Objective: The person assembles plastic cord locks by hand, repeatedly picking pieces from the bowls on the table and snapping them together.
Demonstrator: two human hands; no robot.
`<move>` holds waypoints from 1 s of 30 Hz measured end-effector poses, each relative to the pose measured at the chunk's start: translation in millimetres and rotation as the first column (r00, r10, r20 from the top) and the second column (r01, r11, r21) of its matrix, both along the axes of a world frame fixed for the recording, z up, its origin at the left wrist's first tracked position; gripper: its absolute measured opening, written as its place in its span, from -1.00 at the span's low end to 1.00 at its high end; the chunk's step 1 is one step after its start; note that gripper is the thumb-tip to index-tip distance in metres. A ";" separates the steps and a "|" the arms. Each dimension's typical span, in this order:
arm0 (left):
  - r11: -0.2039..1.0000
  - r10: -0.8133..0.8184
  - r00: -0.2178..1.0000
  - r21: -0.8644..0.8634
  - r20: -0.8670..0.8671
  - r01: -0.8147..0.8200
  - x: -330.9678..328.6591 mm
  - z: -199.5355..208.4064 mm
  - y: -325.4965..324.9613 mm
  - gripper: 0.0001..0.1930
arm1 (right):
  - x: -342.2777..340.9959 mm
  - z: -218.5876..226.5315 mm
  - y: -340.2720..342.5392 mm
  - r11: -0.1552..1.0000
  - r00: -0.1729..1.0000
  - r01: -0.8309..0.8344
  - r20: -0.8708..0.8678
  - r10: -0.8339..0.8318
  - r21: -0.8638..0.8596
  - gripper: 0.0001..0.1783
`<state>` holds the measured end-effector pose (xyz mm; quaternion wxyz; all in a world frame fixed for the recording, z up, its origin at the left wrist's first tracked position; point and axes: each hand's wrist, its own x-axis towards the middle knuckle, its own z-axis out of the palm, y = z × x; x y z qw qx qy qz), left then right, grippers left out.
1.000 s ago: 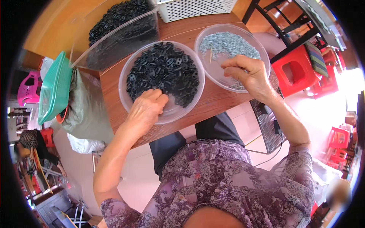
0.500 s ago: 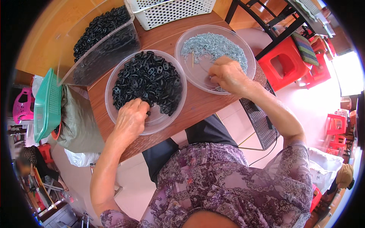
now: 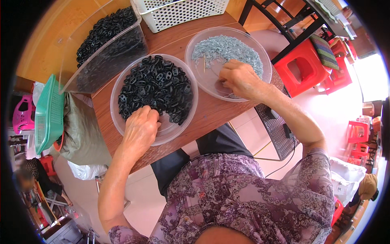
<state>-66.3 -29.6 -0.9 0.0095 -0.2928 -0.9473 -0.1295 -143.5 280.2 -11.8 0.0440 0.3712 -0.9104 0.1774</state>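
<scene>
I see the left hand (image 3: 140, 128) knuckles-up inside the near rim of the clear round bowl (image 3: 122, 126), fingers curled down onto the black ring-shaped parts (image 3: 156, 87) at the pile's near edge; whether it pinches one I cannot tell, the fingertips are hidden under the hand. The right hand (image 3: 239, 77) sits in the second clear bowl (image 3: 195, 77), fingers bunched and bent onto the small pale blue-grey pieces (image 3: 227, 46), touching them near the bowl's middle (grip unclear too, tips tucked under). Both bowls sit side by side on the brown wooden table (image 3: 211, 116), rims almost touching, black-parts bowl on my left. The pale pieces pile mostly at the far half of their bowl; a thin yellowish stick (image 3: 204, 65) lies in it just left of the right hand. Behind the left bowl stands a clear rectangular tub (image 3: 101, 69) with more black parts. A white perforated basket (image 3: 178, 12) at the far edge. Green basket (image 3: 48, 114) hangs off the table's left, red stool (image 3: 308, 67) to the right.
</scene>
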 end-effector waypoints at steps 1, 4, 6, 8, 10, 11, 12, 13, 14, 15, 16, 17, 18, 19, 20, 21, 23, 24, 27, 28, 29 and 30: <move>1.000 0.002 1.000 0.027 0.003 -0.002 0.6 1.6 0.6 -0.83 | 0.9 0.9 1.2 1.000 0.999 0.006 0.035 -0.006 -0.015 -0.88; 0.998 0.008 1.000 0.058 0.000 -0.008 0.8 1.4 1.5 -0.81 | 0.8 -3.0 4.1 1.000 1.000 0.012 0.010 -0.012 -0.026 -0.86; 0.998 0.009 1.000 0.064 -0.008 -0.008 1.0 -1.4 2.8 -0.80 | -0.1 -7.4 2.6 1.000 1.000 -0.007 -0.019 0.007 -0.014 -0.88; 0.999 -0.031 0.992 0.009 -0.120 0.032 1.3 -4.9 5.9 -0.86 | -1.0 -9.9 -0.2 1.000 0.998 -0.024 -0.050 0.024 -0.001 -0.89; 0.999 -0.043 0.990 -0.004 -0.137 0.043 1.5 -2.9 7.5 -0.86 | -2.0 -11.8 -3.7 0.999 0.994 -0.032 -0.109 0.031 -0.004 -0.93; 0.998 -0.054 0.987 -0.015 -0.153 0.053 1.6 -1.9 7.9 -0.86 | -2.6 -12.8 -3.5 0.999 0.993 -0.031 -0.110 0.031 -0.005 -0.93; 0.998 -0.055 0.986 -0.016 -0.154 0.053 1.4 -2.3 7.8 -0.86 | -3.7 -13.8 -3.6 0.998 0.995 -0.030 -0.096 0.024 -0.060 -0.94; 0.998 -0.058 0.986 -0.029 -0.159 0.054 1.3 -3.0 7.7 -0.87 | -4.4 -14.3 -3.6 0.993 0.997 -0.027 -0.081 0.018 -0.114 -0.94; 0.998 -0.061 0.985 -0.041 -0.163 0.056 1.1 -3.5 7.6 -0.87 | -4.3 -13.8 -3.8 0.993 0.996 -0.027 -0.082 0.018 -0.114 -0.94; 0.998 -0.060 0.985 -0.042 -0.163 0.054 1.5 -3.3 7.2 -0.87 | -4.0 -12.3 -4.3 0.985 0.998 0.055 -0.015 -0.058 -0.165 -0.93; 0.998 -0.051 0.989 -0.027 -0.137 0.048 1.8 -3.4 6.8 -0.87 | -4.0 -10.5 -4.8 0.968 0.990 0.140 0.057 -0.130 -0.210 -0.92; 0.999 -0.043 0.993 -0.012 -0.111 0.042 2.2 -3.7 6.4 -0.87 | -4.4 -6.7 -4.4 0.968 0.990 0.138 0.057 -0.129 -0.210 -0.92; 0.999 -0.044 0.993 -0.012 -0.111 0.042 3.0 -2.3 6.6 -0.87 | -4.0 -0.6 -2.6 0.966 0.988 0.147 0.080 -0.132 -0.214 -0.91; 0.999 -0.034 0.995 0.005 -0.095 0.035 4.1 -0.2 6.7 -0.87 | -3.8 2.4 -1.1 0.964 0.985 0.156 0.103 -0.136 -0.218 -0.90; 0.999 -0.024 0.997 0.023 -0.079 0.026 5.1 0.9 6.6 -0.86 | -4.6 0.3 0.0 0.964 0.985 0.156 0.103 -0.136 -0.218 -0.90; 0.999 -0.026 0.996 0.023 -0.080 0.028 5.2 1.1 6.6 -0.86 | -6.7 -3.9 1.9 0.974 0.997 0.074 0.031 -0.069 -0.216 -0.89; 0.999 0.000 0.998 0.049 -0.055 0.003 5.6 1.3 6.0 -0.79 | -6.7 -8.1 2.5 0.978 0.999 -0.008 -0.042 -0.001 -0.208 -0.88; 0.999 -0.001 0.999 0.048 -0.054 0.004 5.2 0.9 6.7 -0.79 | -5.3 -9.9 -0.4 0.984 0.999 -0.005 -0.052 -0.004 -0.177 -0.88; 0.995 0.016 0.997 0.101 -0.079 -0.008 5.7 0.8 11.5 -0.83 | -8.1 -20.5 -7.1 0.993 0.995 -0.009 -0.096 -0.003 -0.121 -0.89; 0.990 0.033 0.997 0.142 -0.072 -0.022 6.6 1.1 12.6 -0.84 | -9.0 -22.7 -9.1 0.995 0.992 -0.015 -0.128 0.003 -0.096 -0.89; 0.983 0.049 0.997 0.182 -0.066 -0.036 7.4 1.2 13.4 -0.86 | -9.3 -23.1 -10.5 0.995 0.992 -0.015 -0.129 0.003 -0.098 -0.89; 0.983 0.051 0.996 0.182 -0.067 -0.038 8.7 0.3 13.6 -0.86 | -9.8 -22.0 -12.8 0.992 0.987 -0.027 -0.158 0.007 -0.125 -0.92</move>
